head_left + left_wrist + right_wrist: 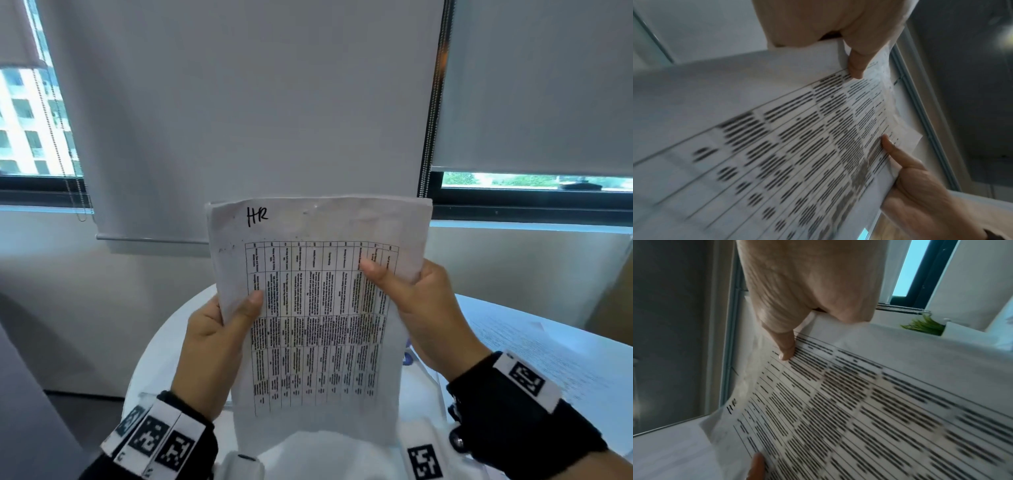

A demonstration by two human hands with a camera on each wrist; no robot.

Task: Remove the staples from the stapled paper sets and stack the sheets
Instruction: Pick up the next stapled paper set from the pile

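I hold a paper set (318, 308) upright in front of me, printed with a table and marked "HR" by hand near its top. My left hand (219, 342) grips its left edge, thumb on the front. My right hand (421, 311) grips the right edge, thumb pressed on the table print. The left wrist view shows the paper set (777, 146) close and blurred with the left hand (857, 48) above and the right hand (916, 183) lower right. The right wrist view shows the paper set (859, 402) under the right hand (797, 305). No staple is plainly visible.
A round white table (164, 346) lies below the paper. More printed sheets (534, 353) lie on it at the right. Window blinds (239, 102) hang behind. A green plant (925, 326) shows in the right wrist view.
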